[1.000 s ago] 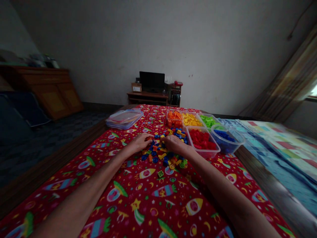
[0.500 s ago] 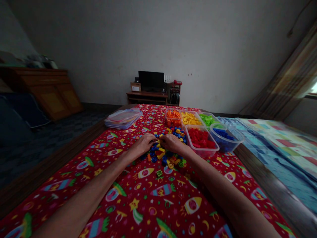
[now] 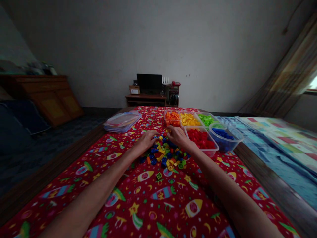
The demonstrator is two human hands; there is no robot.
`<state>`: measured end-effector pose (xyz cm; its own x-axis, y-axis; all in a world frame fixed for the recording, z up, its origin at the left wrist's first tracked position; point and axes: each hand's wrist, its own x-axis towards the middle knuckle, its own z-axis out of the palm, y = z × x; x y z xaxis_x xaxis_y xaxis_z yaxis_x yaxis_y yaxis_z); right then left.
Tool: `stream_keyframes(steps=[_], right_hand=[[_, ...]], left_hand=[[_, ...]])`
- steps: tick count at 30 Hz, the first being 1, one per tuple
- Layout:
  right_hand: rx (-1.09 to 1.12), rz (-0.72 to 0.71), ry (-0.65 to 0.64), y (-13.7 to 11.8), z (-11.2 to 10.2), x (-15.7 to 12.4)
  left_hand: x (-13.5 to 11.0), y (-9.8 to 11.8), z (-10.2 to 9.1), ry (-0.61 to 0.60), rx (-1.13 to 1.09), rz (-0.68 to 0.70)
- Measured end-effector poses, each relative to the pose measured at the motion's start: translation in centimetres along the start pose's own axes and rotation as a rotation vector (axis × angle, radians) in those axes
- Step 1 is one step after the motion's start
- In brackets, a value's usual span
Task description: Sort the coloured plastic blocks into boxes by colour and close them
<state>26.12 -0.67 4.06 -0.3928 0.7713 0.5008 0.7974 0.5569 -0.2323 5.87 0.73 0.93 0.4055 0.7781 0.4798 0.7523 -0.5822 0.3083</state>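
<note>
Bricks (image 3: 164, 155) are heaped in a loose multicolor pile in the middle of a red rocket-print bedspread (image 3: 74, 172), mostly blue, yellow and orange from what I can see, and both hands are right in it. Compared with half a second ago the hands have spread apart a bit: the left hand (image 3: 147, 141) sits palm-down on the near-left side of the heap with the fingers fanned out, while the right hand (image 3: 177, 136) has shifted to the far side, curled over the top edge and just beside a clear tub of red bricks (image 3: 206, 153). Honestly can't tell if either one has a brick pinched, since the fingers hide whatever's under them. Behind the heap there's a clear tub of orange bricks (image 3: 165, 119), then a clear tub of yellow bricks (image 3: 188, 125) and a clear tub of green bricks (image 3: 204, 115), plus a round clear bowl of blue bricks (image 3: 225, 148) on the right. One green cube-shaped piece (image 3: 158, 176) sits alone on the near side of the heap, and stacked clear lids (image 3: 122, 121) lie off to the left.
</note>
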Motion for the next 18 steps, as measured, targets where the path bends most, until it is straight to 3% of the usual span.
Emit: stream_keyframes(steps=[3, 7, 14, 18], right_hand=[[0.014, 0.009, -0.013, 0.4, 0.1, 0.0], [0.027, 0.023, -0.054, 0.6, -0.1, 0.1], [0.199, -0.084, -0.077, -0.7, -0.2, 0.5], [0.252, -0.166, -0.080, -1.4, -0.4, 0.4]], left_hand=[[1.3, 0.2, 0.9, -0.053, 0.010, 0.011], [2.0, 0.4, 1.8, -0.032, -0.025, -0.145], [1.6, 1.5, 0.2, -0.001, -0.693, -0.335], [1.4, 2.6, -0.2, 0.008, -0.744, -0.358]])
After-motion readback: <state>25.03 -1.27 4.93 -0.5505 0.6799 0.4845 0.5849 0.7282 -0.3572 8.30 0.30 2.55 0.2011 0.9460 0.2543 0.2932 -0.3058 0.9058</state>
